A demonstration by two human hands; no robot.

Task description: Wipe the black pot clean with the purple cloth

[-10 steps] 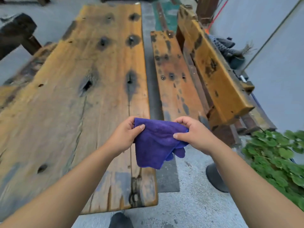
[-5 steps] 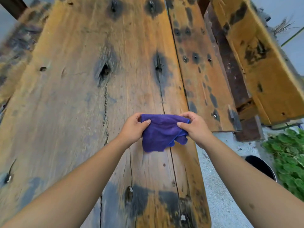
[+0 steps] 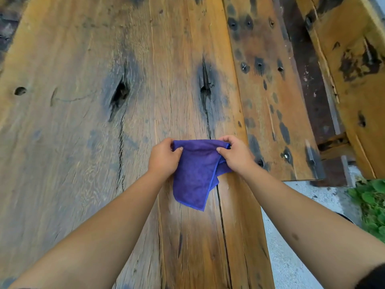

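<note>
two hands, left hand (image 3: pixel 164 158) and right hand (image 3: pixel 234 156), fingers pinching purple cloth (image 3: pixel 194 174) over wooden table (image 3: pixel 83 142).

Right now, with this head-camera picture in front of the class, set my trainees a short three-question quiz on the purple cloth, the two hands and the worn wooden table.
1. True or false: the soft purple cloth lies flat and untouched on the worn wooden table.
2. Which hands grip the cloth's top edge? A) left hand only B) right hand only C) both
3. Fill in: the cloth's loose lower corner hangs ____ the hands, toward the camera.

Key
1. False: both hands hold it up by its top edge.
2. C
3. below
</note>
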